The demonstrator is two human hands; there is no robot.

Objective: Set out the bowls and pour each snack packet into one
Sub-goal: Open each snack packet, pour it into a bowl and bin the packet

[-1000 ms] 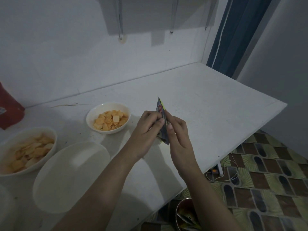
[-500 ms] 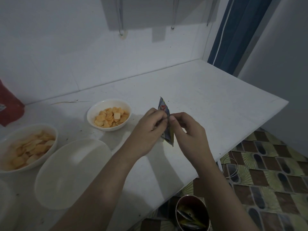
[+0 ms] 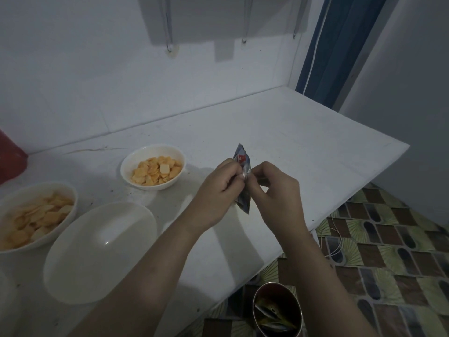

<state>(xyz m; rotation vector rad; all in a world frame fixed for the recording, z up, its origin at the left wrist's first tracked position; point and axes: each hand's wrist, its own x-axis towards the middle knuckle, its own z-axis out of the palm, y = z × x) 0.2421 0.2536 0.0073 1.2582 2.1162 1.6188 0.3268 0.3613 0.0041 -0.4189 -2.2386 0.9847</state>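
Head view: both hands are holding a packet [image 3: 242, 181] above the counter [image 3: 303, 152], left hand [image 3: 216, 198] and right hand [image 3: 274, 193] each pinching its edge. An empty bowl [image 3: 99, 251] is sitting near two filled bowls [image 3: 153, 166] [image 3: 36, 215].

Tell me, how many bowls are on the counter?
3 whole: small filled bowl at back, filled bowl at left, empty bowl nearest. A rim at the lower-left edge may be another.

Dim, bluish indoor light; soft shadows under forearms on table [image 3: 303, 147]; wide-angle bending at edges; slight softness, noise throughout.
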